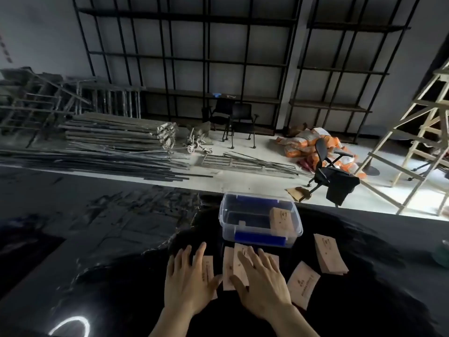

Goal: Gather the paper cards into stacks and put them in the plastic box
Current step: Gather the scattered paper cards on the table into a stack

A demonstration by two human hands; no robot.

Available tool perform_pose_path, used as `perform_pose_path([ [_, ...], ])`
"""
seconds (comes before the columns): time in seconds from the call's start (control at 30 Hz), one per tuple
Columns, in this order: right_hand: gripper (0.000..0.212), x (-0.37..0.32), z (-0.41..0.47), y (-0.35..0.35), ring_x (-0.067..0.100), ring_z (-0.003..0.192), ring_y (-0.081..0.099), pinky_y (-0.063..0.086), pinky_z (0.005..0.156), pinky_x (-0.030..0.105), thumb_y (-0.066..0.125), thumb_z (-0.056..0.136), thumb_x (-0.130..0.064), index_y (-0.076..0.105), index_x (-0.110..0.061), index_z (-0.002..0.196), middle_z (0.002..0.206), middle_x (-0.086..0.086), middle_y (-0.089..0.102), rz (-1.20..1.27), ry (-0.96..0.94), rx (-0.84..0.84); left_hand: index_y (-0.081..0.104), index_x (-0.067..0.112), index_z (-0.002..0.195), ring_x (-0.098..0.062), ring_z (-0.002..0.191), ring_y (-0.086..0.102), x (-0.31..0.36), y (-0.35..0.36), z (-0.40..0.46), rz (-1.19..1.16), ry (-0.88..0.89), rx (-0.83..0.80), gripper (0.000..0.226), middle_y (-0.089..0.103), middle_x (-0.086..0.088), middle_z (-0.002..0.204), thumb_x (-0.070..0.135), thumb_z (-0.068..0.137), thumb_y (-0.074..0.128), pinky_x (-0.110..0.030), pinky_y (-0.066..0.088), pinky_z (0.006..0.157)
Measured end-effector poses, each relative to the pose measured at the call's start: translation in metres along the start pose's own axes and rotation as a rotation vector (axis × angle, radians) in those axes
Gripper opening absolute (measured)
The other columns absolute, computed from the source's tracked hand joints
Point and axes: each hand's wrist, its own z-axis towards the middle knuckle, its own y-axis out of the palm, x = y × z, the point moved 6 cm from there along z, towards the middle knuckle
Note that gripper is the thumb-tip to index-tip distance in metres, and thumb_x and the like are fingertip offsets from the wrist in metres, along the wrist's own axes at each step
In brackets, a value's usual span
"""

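Note:
Pale pink paper cards lie on a black glossy table (109, 276). My left hand (188, 278) lies flat, fingers spread, on one card (209, 268). My right hand (263, 282) lies flat on overlapping cards (230, 266) just to its right. A further card (302, 284) lies tilted beside my right hand, and a small stack (330, 256) sits farther right. Behind the cards stands the clear plastic box (261, 221) with blue clips, open, with a stack of cards (281, 222) leaning at its right end.
A dark round object (442, 254) shows at the table's right edge. Beyond the table's far edge lie metal bars (109, 152), office chairs (328, 166), orange sacks (298, 144) and a wooden ladder (422, 142) on the floor.

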Motion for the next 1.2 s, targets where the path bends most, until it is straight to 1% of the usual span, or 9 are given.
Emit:
perform_pose_path([
  [0.17,0.063,0.01,0.006,0.022,0.028,0.162,0.008,0.008,0.133,0.048,0.033,0.104,-0.058,0.026,-0.033,0.161,0.176,-0.003,0.015,-0.024,-0.007,-0.041,0.041,0.029,0.152,-0.032,0.145,0.045,-0.005,0.023,-0.009,0.117,-0.053,0.06,0.091,0.055,-0.011,0.151,0.082,0.078,0.036,-0.051,0.031,0.122],
  [0.27,0.055,0.014,0.011,0.03,0.028,0.161,0.013,0.01,0.132,0.047,0.037,0.105,-0.052,0.036,-0.033,0.157,0.171,-0.007,0.026,-0.068,-0.028,-0.04,0.042,0.035,0.145,-0.024,0.142,0.045,-0.002,0.022,-0.009,0.103,-0.054,0.069,0.079,0.055,-0.002,0.148,0.075,0.078,0.054,-0.044,0.027,0.123],
  [0.47,0.053,0.015,0.013,0.031,0.025,0.157,0.024,0.018,0.131,0.042,0.048,0.104,-0.044,0.043,-0.029,0.154,0.163,-0.002,0.038,-0.065,-0.055,0.001,0.034,0.038,0.148,-0.018,0.12,0.059,-0.01,0.008,0.002,-0.098,-0.121,0.037,0.086,0.055,0.008,0.131,0.052,0.074,0.077,-0.033,0.049,0.099],
  [0.53,0.053,0.016,0.015,0.028,0.025,0.156,0.026,0.02,0.131,0.042,0.048,0.103,-0.046,0.045,-0.029,0.153,0.162,0.001,0.038,-0.088,-0.047,-0.006,0.033,0.039,0.148,-0.019,0.111,0.066,-0.016,0.0,0.005,-0.167,-0.13,0.056,0.079,0.055,0.009,0.133,0.03,0.082,0.075,-0.029,0.052,0.082],
  [0.6,0.053,0.018,0.018,0.023,0.026,0.153,0.031,0.023,0.13,0.042,0.047,0.103,-0.051,0.049,-0.027,0.15,0.159,0.004,0.041,-0.13,-0.029,-0.016,0.038,0.04,0.145,-0.016,0.108,0.07,-0.021,-0.008,0.006,-0.174,-0.111,0.063,0.07,0.062,0.013,0.131,0.018,0.087,0.07,-0.028,0.053,0.078],
  [0.8,0.06,0.025,0.02,0.021,0.024,0.137,0.048,0.037,0.121,0.038,0.046,0.099,-0.063,0.061,-0.019,0.137,0.146,0.004,0.054,-0.185,0.031,0.022,0.064,0.043,0.109,0.002,0.084,0.07,-0.018,-0.011,0.011,-0.292,0.036,-0.001,0.025,0.071,0.024,0.096,0.025,0.092,0.065,-0.027,0.062,0.074],
  [0.93,0.06,0.03,0.022,0.011,0.017,0.132,0.05,0.042,0.115,0.035,0.054,0.093,-0.068,0.057,-0.026,0.136,0.141,-0.004,0.052,0.01,0.001,0.137,0.067,0.042,0.103,0.006,0.083,0.069,-0.006,-0.015,0.012,-0.366,0.093,0.046,0.023,0.071,0.026,0.092,0.023,0.091,0.063,-0.024,0.061,0.073],
  [1.07,0.068,0.028,0.026,-0.003,0.009,0.14,0.044,0.046,0.114,0.035,0.069,0.093,-0.051,0.042,-0.035,0.153,0.154,-0.015,0.049,0.258,-0.117,0.204,0.069,0.041,0.1,0.006,0.084,0.069,0.008,-0.021,0.022,-0.439,0.136,0.016,0.03,0.074,0.026,0.09,0.016,0.085,0.062,-0.02,0.058,0.073],
  [1.2,0.041,0.033,0.029,-0.01,0.001,0.107,0.067,0.06,0.09,0.031,0.071,0.095,-0.025,0.058,-0.042,0.13,0.123,-0.019,0.071,0.457,-0.129,0.292,0.071,0.04,0.101,0.005,0.085,0.071,0.04,-0.017,0.028,-0.563,0.212,-0.09,0.03,0.076,0.024,0.09,0.015,0.086,0.065,-0.023,0.059,0.077],
])
